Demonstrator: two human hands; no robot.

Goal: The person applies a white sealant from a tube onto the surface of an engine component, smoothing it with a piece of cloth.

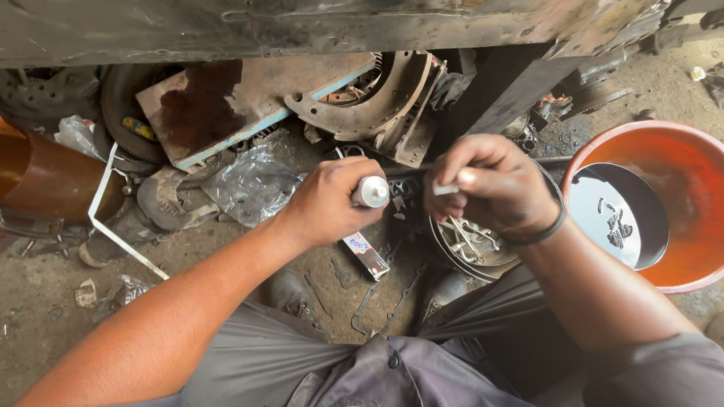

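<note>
Nearest the head camera are the grey trouser knees (317, 362), the person squatting over a littered dirt floor (45, 354). The left hand (328, 203) is wrapped tight round a small silver tube (370, 191), its blunt end poking out between thumb and forefinger. The right hand (490, 185) pinches a small pale piece, seemingly a cap (445, 188), in closed fingertips just beside the tube. Below lies a round metal pan of small parts (471, 245); to the right, an orange basin (664, 203) of dark liquid. This looks like opening or closing the tube; what comes next would need the 2 pieces lined up squarely.
</note>
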